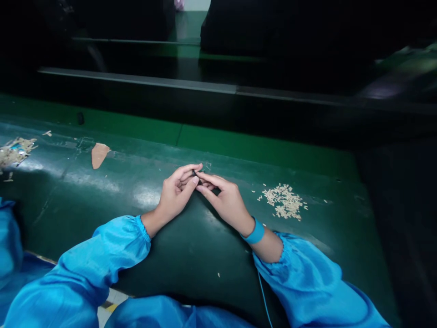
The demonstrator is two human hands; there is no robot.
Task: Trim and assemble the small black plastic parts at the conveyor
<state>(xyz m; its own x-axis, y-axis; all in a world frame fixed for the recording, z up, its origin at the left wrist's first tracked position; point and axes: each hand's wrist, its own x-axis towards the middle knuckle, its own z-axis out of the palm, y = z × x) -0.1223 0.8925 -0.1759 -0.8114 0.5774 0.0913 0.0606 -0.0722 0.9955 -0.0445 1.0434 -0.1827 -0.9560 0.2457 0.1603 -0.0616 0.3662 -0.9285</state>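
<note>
Over the middle of the green table, my left hand (176, 191) and my right hand (227, 200) meet at the fingertips. Between them is a small black part (194, 173), mostly covered by the fingers, so its exact kind cannot be made out. My left thumb and fingers pinch it from one side. On the other side, the fingers of my right hand are closed against it too. A blue wristband (255, 231) with a thin cord is on my right wrist. To the right of my hands lies a loose pile of small pale pieces (286, 201).
The green table (191, 264) carries a flat tan piece (99, 155) left of my hands. A heap of pale scraps (16, 152) lies at the far left, near another person's blue sleeve (9, 241). A small black object (80, 118) stands toward the back. Beyond runs a grey rail (146, 80).
</note>
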